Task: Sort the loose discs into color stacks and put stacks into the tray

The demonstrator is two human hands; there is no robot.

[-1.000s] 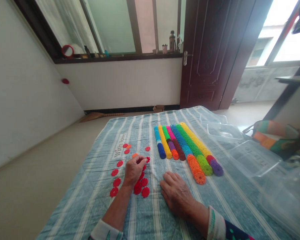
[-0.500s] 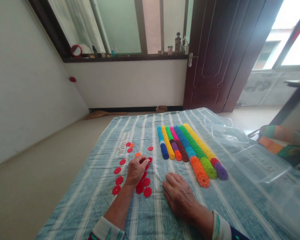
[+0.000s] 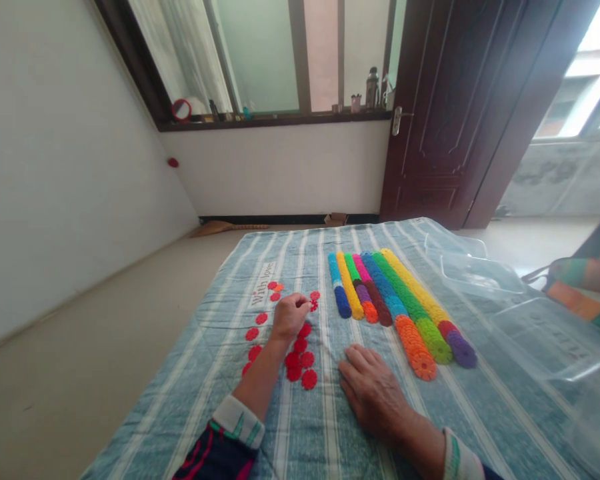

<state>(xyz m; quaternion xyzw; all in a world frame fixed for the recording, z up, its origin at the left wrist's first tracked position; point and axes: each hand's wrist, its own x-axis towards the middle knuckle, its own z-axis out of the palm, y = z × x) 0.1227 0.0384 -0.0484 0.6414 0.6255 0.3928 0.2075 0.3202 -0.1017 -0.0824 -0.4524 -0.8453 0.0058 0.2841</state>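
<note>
Pinching a red disc (image 3: 313, 303) in the left hand (image 3: 290, 318), right hand (image 3: 373, 393) lying open and empty.

A dark wooden door (image 3: 443, 113) is set beside a window ledge (image 3: 275, 121) holding a bottle (image 3: 373, 88), and clear plastic tubs (image 3: 545, 340) are laid on a striped blue blanket (image 3: 200, 400).
</note>
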